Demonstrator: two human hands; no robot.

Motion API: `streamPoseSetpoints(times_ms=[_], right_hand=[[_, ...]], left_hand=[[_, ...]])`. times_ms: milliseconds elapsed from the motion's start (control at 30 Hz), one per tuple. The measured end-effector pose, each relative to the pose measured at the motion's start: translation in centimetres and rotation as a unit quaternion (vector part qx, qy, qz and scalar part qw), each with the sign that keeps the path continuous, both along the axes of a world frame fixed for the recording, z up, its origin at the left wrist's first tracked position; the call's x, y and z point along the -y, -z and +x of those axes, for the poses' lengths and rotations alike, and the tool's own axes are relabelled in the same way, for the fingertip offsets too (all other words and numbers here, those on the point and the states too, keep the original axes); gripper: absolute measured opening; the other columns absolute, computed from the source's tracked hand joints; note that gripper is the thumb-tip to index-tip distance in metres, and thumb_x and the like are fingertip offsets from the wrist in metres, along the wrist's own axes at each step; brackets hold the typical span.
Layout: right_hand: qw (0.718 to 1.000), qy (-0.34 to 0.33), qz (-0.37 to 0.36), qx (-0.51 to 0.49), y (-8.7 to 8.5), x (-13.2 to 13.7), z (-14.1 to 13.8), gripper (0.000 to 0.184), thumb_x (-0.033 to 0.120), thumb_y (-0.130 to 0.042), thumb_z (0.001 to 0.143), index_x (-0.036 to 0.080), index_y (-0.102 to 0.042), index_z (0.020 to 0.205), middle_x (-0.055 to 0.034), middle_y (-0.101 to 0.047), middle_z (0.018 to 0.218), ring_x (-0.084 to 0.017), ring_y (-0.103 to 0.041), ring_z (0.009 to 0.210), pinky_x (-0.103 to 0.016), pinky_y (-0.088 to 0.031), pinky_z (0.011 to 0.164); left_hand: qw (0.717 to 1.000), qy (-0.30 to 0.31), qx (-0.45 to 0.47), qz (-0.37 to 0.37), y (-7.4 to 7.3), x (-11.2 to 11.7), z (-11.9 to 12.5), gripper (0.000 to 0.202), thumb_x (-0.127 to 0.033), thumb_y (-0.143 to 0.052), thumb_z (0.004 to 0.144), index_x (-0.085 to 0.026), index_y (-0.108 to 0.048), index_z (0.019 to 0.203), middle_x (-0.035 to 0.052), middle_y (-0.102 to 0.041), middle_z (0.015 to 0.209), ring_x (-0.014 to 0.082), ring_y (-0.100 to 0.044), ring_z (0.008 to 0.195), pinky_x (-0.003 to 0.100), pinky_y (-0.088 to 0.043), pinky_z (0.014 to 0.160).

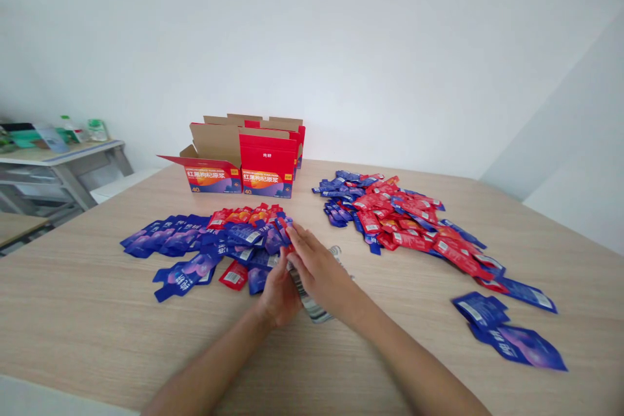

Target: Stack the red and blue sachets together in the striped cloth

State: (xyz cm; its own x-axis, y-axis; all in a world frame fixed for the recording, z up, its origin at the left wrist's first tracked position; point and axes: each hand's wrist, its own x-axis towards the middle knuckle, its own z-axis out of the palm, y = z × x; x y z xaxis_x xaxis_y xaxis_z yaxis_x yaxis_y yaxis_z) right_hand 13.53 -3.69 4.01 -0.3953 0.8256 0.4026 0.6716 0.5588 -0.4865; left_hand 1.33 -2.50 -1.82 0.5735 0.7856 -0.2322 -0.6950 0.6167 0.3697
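My left hand [281, 292] and my right hand [324, 273] are closed together around a stack of sachets [312, 304] at the middle of the table. The stack's edges look like grey and white stripes, and my palms hide most of it. Just left of my fingers lies a pile of blue sachets [188, 273] and red sachets [234, 275], partly overlapping in rows. My right hand rests over the top of the stack, while my left cups its near-left side.
Open red cartons [267, 159] stand at the back of the wooden table [234, 351]. A loose heap of red and blue sachets [404, 211] spreads across the right, with two blue sachets [524, 344] nearer me. A side table [58, 155] at far left holds bottles.
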Motion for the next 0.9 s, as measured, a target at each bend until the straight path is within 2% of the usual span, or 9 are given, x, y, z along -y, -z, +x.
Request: streamPoseSetpoints(times_ms=[100, 233, 333, 400, 433, 533, 600, 767, 900], right_hand=[[0.999, -0.04, -0.026, -0.019, 1.8, -0.6, -1.0, 0.065, 0.053, -0.032, 0.106, 0.01, -0.039, 0.154, -0.0198, -0.035, 0.161, -0.028, -0.022, 0.154, -0.054, -0.017, 0.125], [0.987, -0.032, -0.043, -0.15, 1.8, -2.3, 0.7, 0.086, 0.073, -0.015, 0.098, 0.013, -0.028, 0.159, -0.0176, -0.031, 0.163, -0.024, -0.027, 0.152, -0.043, -0.027, 0.123], [0.984, 0.107, -0.017, -0.144, 0.5, -4.4, 4.9, 0.078, 0.07, -0.021, 0.101, 0.017, -0.035, 0.156, -0.0158, -0.04, 0.159, -0.024, -0.041, 0.146, -0.04, -0.036, 0.118], [0.968, 0.249, -0.041, 0.001, -0.1, -5.5, 8.9, 0.062, 0.062, -0.038, 0.102, 0.023, -0.046, 0.15, -0.0113, -0.048, 0.155, -0.023, -0.045, 0.143, -0.037, -0.036, 0.117], [0.939, 0.322, -0.085, 0.09, -0.2, -5.9, 11.0, 0.055, 0.058, -0.043, 0.101, 0.03, -0.048, 0.148, -0.006, -0.052, 0.152, -0.021, -0.047, 0.141, -0.035, -0.036, 0.116], [0.869, 0.451, -0.153, 0.133, 1.0, -6.5, 16.7, 0.046, 0.039, -0.052, 0.099, 0.012, -0.059, 0.136, -0.0243, -0.06, 0.138, -0.037, -0.054, 0.133, -0.052, -0.04, 0.11], [0.825, 0.516, -0.181, 0.143, 2.6, -6.6, 19.3, 0.054, 0.038, -0.053, 0.098, 0.004, -0.052, 0.14, -0.0327, -0.054, 0.14, -0.043, -0.052, 0.132, -0.058, -0.039, 0.106], [0.783, 0.563, -0.209, 0.165, 6.5, -7.2, 21.3, 0.067, 0.054, -0.054, 0.096, 0.005, -0.048, 0.142, -0.0312, -0.051, 0.143, -0.04, -0.05, 0.135, -0.052, -0.042, 0.104], [0.802, 0.524, -0.223, 0.181, 7.1, -7.9, 21.0, 0.043, 0.042, -0.059, 0.098, 0.014, -0.06, 0.13, -0.0183, -0.064, 0.13, -0.03, -0.061, 0.123, -0.042, -0.05, 0.097]], left_hand=[[0.997, -0.062, -0.037, 0.008, 0.4, 0.3, 0.4, 0.026, -0.032, -0.053, 0.098, -0.02, -0.073, 0.109, 0.0057, -0.077, 0.107, 0.0245, -0.065, 0.12, 0.036, -0.043, 0.112], [0.987, -0.106, -0.116, 0.012, -0.2, -1.0, 0.2, 0.016, -0.015, -0.065, 0.088, -0.014, -0.073, 0.102, 0.0062, -0.078, 0.088, 0.0225, -0.074, 0.093, 0.037, -0.054, 0.1], [0.976, -0.152, -0.153, -0.017, -1.1, -2.9, -0.6, 0.01, -0.012, -0.06, 0.091, -0.011, -0.07, 0.093, 0.0059, -0.077, 0.08, 0.0181, -0.074, 0.075, 0.035, -0.06, 0.088], [0.966, -0.195, -0.161, -0.047, -1.5, -4.1, -1.1, 0.017, -0.015, -0.054, 0.095, -0.011, -0.068, 0.088, 0.0056, -0.076, 0.076, 0.0164, -0.073, 0.068, 0.034, -0.062, 0.082], [0.962, -0.212, -0.16, -0.055, -1.5, -4.6, -1.4, 0.019, -0.016, -0.052, 0.097, -0.012, -0.068, 0.087, 0.0051, -0.076, 0.074, 0.0161, -0.073, 0.067, 0.033, -0.062, 0.082], [0.957, -0.232, -0.161, -0.068, -1.3, -5.5, -1.8, 0.024, -0.023, -0.05, 0.1, -0.012, -0.068, 0.089, 0.0053, -0.076, 0.073, 0.0173, -0.074, 0.071, 0.033, -0.062, 0.084], [0.961, -0.221, -0.15, -0.067, -1.2, -5.6, -2.0, 0.033, -0.035, -0.048, 0.101, -0.01, -0.069, 0.098, 0.0089, -0.077, 0.078, 0.0203, -0.076, 0.081, 0.034, -0.061, 0.088], [0.973, -0.226, -0.042, 0.004, -1.7, -5.2, -3.0, 0.08, -0.071, -0.033, 0.093, -0.006, -0.062, 0.129, 0.0193, -0.077, 0.103, 0.03, -0.073, 0.106, 0.044, -0.057, 0.098], [0.98, -0.199, -0.006, 0.006, -1.5, -4.7, -2.8, 0.058, -0.051, -0.047, 0.099, -0.008, -0.06, 0.134, 0.0165, -0.078, 0.104, 0.0289, -0.073, 0.106, 0.045, -0.054, 0.103]])
